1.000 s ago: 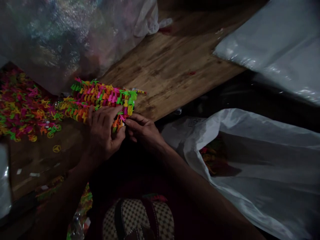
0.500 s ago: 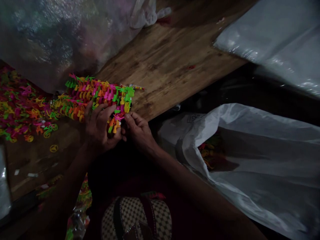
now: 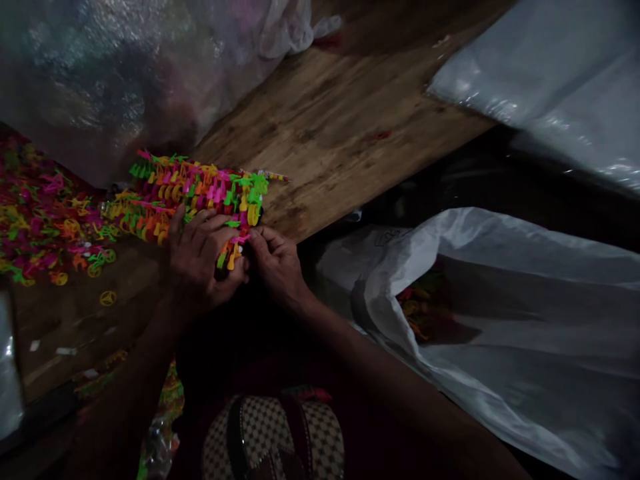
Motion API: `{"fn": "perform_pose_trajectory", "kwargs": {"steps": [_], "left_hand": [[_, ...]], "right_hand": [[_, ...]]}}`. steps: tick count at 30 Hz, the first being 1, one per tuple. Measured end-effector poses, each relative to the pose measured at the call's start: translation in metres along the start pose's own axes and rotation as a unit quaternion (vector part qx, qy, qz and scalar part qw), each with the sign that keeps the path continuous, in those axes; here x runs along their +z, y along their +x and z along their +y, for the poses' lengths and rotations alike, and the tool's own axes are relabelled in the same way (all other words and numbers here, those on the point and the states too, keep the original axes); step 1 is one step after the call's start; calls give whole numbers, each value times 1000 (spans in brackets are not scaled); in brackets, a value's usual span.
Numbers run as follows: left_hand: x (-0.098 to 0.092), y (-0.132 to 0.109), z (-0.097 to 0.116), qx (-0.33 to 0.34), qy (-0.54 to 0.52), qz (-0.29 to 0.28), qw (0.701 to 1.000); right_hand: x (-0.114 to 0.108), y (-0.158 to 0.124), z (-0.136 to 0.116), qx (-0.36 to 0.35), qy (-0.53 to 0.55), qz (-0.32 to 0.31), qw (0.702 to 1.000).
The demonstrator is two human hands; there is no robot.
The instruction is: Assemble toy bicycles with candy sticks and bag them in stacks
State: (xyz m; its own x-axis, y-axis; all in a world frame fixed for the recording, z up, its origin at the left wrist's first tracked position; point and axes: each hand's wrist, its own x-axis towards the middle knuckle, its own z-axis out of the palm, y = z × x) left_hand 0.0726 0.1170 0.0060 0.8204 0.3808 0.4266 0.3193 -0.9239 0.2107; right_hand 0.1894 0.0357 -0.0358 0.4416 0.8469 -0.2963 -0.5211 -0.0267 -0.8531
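Pinching together at the table's near edge, your left hand (image 3: 200, 257) curls over the near end of a long bundle of neon pink, green, orange and yellow plastic pieces (image 3: 195, 193), while your right hand (image 3: 275, 263) nips its small end pieces. Bare wooden table (image 3: 340, 127) lies open toward 1 o'clock; loose neon pieces (image 3: 45, 227) sit at 9.
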Motion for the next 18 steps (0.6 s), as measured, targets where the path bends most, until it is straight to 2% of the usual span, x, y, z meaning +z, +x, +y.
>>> {"fn": "perform_pose_trajectory", "kwargs": {"steps": [7, 12, 18], "left_hand": [[6, -2, 2, -42, -20, -23, 999], [3, -1, 4, -27, -20, 1, 999], [2, -3, 5, -9, -24, 32, 999]], "right_hand": [[0, 1, -1, -17, -37, 23, 999], [-2, 1, 1, 1, -34, 12, 999], [-1, -3, 3, -105, -156, 63, 980]]}}
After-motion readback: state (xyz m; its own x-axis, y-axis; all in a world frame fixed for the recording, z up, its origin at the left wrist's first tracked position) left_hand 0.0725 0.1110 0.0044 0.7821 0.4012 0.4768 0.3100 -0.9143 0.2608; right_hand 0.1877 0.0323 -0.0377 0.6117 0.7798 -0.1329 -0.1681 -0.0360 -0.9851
